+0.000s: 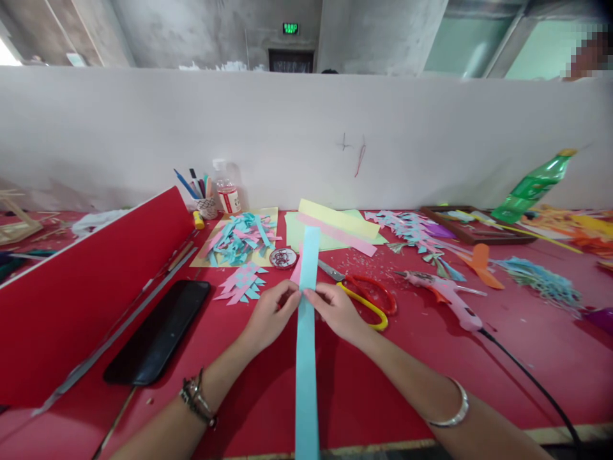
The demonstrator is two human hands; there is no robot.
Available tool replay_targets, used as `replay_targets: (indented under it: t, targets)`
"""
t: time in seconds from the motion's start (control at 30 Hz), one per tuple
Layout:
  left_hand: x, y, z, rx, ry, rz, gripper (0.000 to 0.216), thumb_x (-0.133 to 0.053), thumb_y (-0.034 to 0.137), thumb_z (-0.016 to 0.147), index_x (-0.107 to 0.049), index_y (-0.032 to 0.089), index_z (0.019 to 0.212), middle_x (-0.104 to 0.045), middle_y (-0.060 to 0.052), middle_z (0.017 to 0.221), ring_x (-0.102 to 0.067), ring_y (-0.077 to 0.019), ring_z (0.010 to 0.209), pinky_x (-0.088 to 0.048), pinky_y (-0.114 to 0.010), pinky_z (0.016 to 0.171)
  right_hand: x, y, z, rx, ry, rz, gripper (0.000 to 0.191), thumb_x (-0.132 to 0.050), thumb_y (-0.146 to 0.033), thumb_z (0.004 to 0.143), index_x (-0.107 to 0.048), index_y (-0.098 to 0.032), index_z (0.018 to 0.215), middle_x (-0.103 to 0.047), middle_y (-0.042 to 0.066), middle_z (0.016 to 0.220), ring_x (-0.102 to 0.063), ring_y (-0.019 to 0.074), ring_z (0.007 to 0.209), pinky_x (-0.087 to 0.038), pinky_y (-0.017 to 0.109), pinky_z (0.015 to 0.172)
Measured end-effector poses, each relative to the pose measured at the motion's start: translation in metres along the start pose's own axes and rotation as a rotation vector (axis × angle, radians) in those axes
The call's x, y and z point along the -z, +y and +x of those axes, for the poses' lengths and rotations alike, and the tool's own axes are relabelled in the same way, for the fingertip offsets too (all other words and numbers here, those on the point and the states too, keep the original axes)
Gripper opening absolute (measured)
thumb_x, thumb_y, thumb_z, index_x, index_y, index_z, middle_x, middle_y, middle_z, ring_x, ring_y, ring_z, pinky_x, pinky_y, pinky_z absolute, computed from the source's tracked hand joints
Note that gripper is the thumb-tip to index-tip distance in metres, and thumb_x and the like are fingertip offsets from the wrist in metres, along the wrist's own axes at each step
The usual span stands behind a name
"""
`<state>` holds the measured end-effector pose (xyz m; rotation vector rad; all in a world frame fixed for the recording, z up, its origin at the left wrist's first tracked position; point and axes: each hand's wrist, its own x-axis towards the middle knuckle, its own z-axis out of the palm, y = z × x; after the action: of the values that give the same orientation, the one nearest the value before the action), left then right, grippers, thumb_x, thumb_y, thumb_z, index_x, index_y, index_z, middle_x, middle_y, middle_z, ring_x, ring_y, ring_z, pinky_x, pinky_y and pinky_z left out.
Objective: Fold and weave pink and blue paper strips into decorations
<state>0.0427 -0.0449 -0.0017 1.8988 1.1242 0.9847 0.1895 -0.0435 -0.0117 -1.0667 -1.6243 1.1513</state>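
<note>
A long light-blue paper strip (306, 358) runs from the table's near edge away from me over the red tabletop (479, 358). A pink strip (296, 271) lies under its far part. My left hand (271, 316) pinches the blue strip's left edge with thumb and fingers closed. My right hand (338, 310) pinches its right edge at the same height. Red-and-yellow scissors (368, 297) lie just right of my right hand. A woven pink-and-blue paper piece (242, 284) rests to the left of my left hand.
A black phone (158, 332) and a metal ruler (115, 332) lie left, beside a red board (86, 281). A pink glue gun (445, 294) with its cord lies right. Paper sheets (335, 230), a heap of cut strips (239, 239), a pen cup (205, 204) and a green bottle (534, 185) stand farther back.
</note>
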Motion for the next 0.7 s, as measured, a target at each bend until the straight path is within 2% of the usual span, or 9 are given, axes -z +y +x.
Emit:
replay_targets:
  t: [0.1,0.23,0.47,0.7]
  targets:
    - [0.0,0.0009,-0.0005,-0.025,-0.033,0.016,0.017,-0.036,0.025,0.079,-0.044,0.016,0.066,-0.044,0.004,0.061,-0.042,-0.0083,0.059,-0.033,-0.018,0.056,-0.0021,-0.0013,-0.0031,-0.034,-0.043,0.0,0.034,-0.046,-0.044,0.073,-0.045,-0.014,0.057,-0.039,-0.004,0.047,-0.036,0.0066,0.045,-0.028,0.019,0.042]
    - [-0.0018,0.0003,-0.0013,-0.043,-0.108,0.071,0.017,-0.036,0.021,0.077,-0.044,0.015,0.063,-0.045,0.005,0.058,-0.042,-0.008,0.057,-0.032,-0.018,0.054,-0.0024,0.0014,-0.0042,-0.088,-0.033,-0.018,0.039,-0.044,-0.046,0.074,-0.038,-0.016,0.05,-0.036,-0.004,0.042,-0.034,0.006,0.041,-0.026,0.019,0.04]
    - [-0.0065,-0.001,-0.0022,0.013,-0.122,0.137,0.016,-0.034,0.021,0.077,-0.044,0.015,0.067,-0.044,0.004,0.059,-0.041,-0.0084,0.056,-0.03,-0.019,0.052,-0.002,0.0052,-0.002,-0.012,0.061,-0.138,0.039,-0.044,-0.043,0.074,-0.033,-0.016,0.048,-0.029,-0.005,0.044,-0.028,0.0049,0.043,-0.021,0.019,0.04]
    - [-0.0091,-0.0029,-0.0029,0.008,-0.136,0.225,0.017,-0.034,0.021,0.075,-0.036,0.017,0.059,-0.033,0.006,0.05,-0.035,-0.0074,0.047,-0.022,-0.02,0.046,0.0048,0.0018,0.0022,0.002,0.184,-0.137,0.04,-0.043,-0.044,0.074,-0.029,-0.017,0.047,-0.028,-0.005,0.044,-0.028,0.0056,0.043,-0.023,0.02,0.04]
